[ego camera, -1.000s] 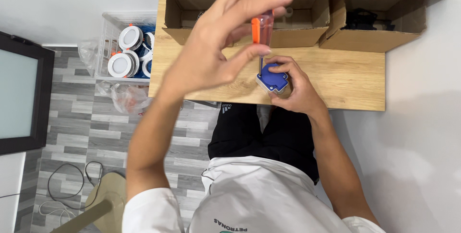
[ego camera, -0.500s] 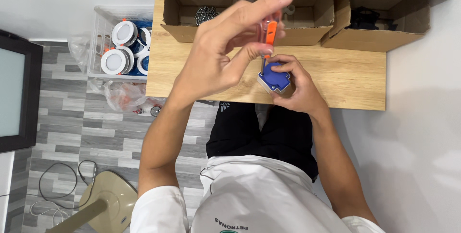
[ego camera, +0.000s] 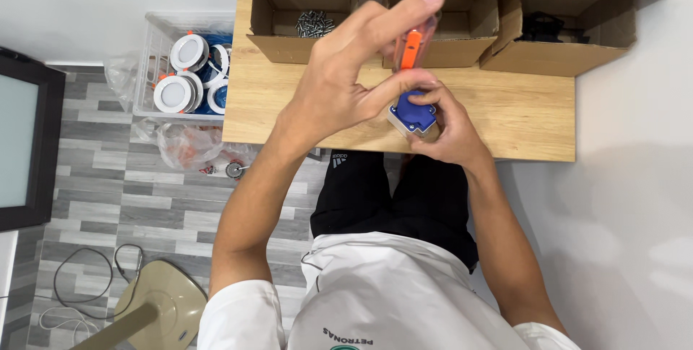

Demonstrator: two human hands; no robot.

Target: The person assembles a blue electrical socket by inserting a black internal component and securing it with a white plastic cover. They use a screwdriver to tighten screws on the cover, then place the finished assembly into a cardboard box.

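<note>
The left hand pinches the orange screwdriver near its top, at 12 o'clock from the blue socket. The right hand wraps the socket (small, hard, probably light) by its sides above the wooden table.

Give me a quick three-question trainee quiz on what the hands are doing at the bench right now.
1. True or false: the left hand grips the orange-handled screwdriver.
2. The right hand steadies which part? A) blue and white socket B) round downlight C) black cable
3. Which cardboard box holds the loose screws: the leftmost, middle or rightmost?

Key: 1 true. 2 A. 3 leftmost.
</note>
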